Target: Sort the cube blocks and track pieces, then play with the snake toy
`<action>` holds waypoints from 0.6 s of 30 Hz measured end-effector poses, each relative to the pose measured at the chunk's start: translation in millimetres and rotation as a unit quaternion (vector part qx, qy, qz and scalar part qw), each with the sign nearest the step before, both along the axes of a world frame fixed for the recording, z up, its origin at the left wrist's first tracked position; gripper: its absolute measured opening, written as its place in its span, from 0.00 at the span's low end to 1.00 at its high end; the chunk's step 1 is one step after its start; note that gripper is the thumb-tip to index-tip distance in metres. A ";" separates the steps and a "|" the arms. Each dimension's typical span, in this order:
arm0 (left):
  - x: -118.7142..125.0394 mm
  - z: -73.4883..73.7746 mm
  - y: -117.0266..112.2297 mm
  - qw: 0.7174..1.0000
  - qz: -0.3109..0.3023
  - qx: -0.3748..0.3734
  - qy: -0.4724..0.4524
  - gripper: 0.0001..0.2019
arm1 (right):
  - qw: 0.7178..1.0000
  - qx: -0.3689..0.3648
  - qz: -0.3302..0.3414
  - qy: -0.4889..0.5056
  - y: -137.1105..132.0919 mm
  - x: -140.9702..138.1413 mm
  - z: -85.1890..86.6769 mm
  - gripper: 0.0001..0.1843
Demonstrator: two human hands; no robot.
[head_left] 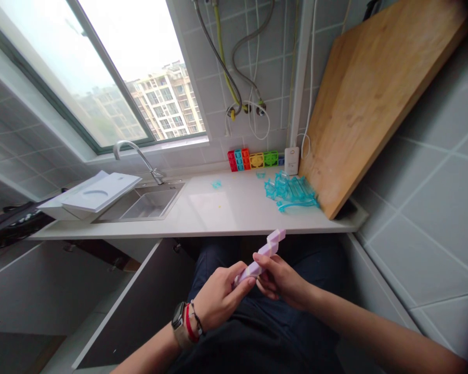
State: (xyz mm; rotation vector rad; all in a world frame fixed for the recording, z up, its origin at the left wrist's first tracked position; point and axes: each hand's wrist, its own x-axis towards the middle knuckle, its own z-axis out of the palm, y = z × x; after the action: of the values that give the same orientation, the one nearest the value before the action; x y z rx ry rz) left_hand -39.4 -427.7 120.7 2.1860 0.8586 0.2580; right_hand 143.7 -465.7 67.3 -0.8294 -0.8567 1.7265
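Between both hands, above my lap and in front of the counter edge, is a lilac zigzag strip of blocks (pixel 268 248) with pale seams; its exact kind I cannot make out. My left hand (pixel 226 292) closes on its lower end, thumb laid along it. Around its middle, my right hand (pixel 276 274) pinches it with thumb and fingers. The strip's upper end sticks out free, tilted up to the right. Part of the lower end is hidden by my left fingers.
On the white counter (pixel 214 213) lie turquoise plastic frame pieces (pixel 290 189). Coloured plastic blocks (pixel 253 159) line the wall beside a white box (pixel 291 160). A large wooden board (pixel 378 98) leans at right. Left are a sink (pixel 150 202), faucet (pixel 140 156) and white panels (pixel 101 189).
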 end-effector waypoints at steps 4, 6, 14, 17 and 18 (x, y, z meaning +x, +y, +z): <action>4.0 -1.3 -2.8 1.000 0.020 0.003 0.011 0.18 | 0.993 0.040 -0.097 -0.054 -4.4 -8.3 -1.9 0.34; 5.4 -2.5 -3.5 0.999 0.027 0.023 0.013 0.17 | 0.986 0.055 -0.115 -0.107 -7.2 -9.4 -1.3 0.33; 4.1 -2.6 -7.6 0.988 0.062 0.118 0.072 0.11 | 0.943 0.148 -0.120 -0.273 -17.1 -5.3 2.2 0.23; 6.4 -2.6 -6.3 0.979 0.078 0.158 0.099 0.06 | 0.945 0.164 -0.086 -0.270 -14.7 -5.2 -1.6 0.13; 7.4 -2.7 -5.2 0.980 0.079 0.156 0.096 0.05 | 0.961 0.139 -0.061 -0.233 -12.3 -4.2 -3.2 0.11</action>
State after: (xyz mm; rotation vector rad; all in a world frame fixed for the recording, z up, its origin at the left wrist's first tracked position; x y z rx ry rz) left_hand -32.0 -432.9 117.9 2.4644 1.1691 0.2773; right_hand 139.5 -478.0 64.1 -1.0888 -1.2999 1.2784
